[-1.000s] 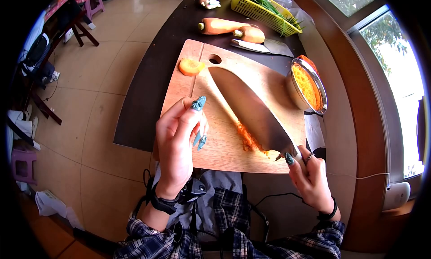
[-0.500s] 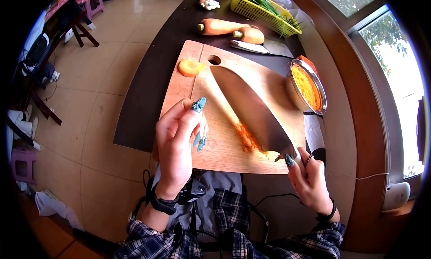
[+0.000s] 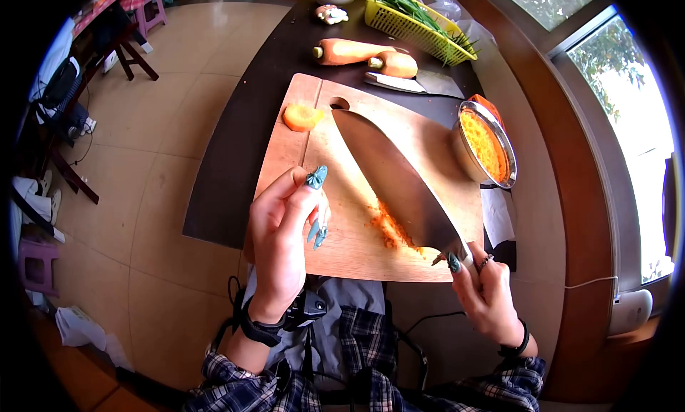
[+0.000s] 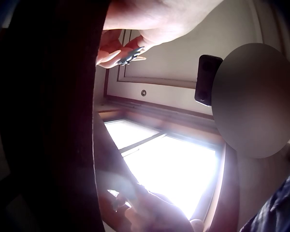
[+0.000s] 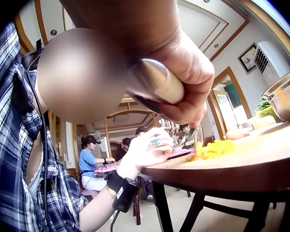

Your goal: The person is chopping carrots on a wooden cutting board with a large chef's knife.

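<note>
In the head view, my right hand [image 3: 489,298] grips the handle of a large kitchen knife [image 3: 399,173]. Its wide blade slants across the wooden cutting board [image 3: 342,258], with the tip close to the board's hole. The butt of the handle shows within the curled fingers in the right wrist view. Chopped carrot bits [image 3: 389,226] lie along the blade's left side. Over the board's left part, my left hand [image 3: 278,215] hovers with loosely curled fingers, the thumb near the forefinger and nothing visible held. A thick carrot slice [image 3: 302,116] lies at the far left of the board.
A metal bowl [image 3: 471,155] of shredded carrot stands at the board's right edge. Beyond the board are two carrots [image 3: 357,51], a second knife [image 3: 399,83] and a yellow basket [image 3: 407,26] of greens. Other people [image 5: 92,162] sit in the background.
The head view has shifted slightly, so the board and the things on the table appear a little lower. Both hands and the knife keep nearly the same pose.
</note>
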The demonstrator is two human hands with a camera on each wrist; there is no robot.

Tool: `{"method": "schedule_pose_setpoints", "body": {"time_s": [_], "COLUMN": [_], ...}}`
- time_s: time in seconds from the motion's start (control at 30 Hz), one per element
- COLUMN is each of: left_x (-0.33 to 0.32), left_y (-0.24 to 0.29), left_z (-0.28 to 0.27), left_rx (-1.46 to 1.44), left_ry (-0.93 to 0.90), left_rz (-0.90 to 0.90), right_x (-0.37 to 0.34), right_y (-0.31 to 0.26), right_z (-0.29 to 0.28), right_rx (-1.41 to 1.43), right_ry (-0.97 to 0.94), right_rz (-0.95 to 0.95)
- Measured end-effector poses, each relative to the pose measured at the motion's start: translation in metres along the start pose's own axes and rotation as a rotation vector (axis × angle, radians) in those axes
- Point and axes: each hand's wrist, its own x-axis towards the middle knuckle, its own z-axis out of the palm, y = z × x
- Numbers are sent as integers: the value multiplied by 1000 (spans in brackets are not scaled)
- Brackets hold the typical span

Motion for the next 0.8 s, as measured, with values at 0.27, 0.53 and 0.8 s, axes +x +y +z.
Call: {"method": "schedule_pose_setpoints", "body": {"time_s": [0.27,0.53,0.8], "left_x": [0,0,0], "left_y": [2,2,1], "left_z": [3,2,2], "left_rx": [65,29,37], "left_ry": [-7,14,28], "left_rz": [-19,-20,-32], "right_x": [2,-1,0], "right_y": [-5,5,0], "right_z": [-3,-3,-6], "right_rx": [33,7,15], "right_ry": [-5,7,-10], "right_rz": [24,-19,32]}}
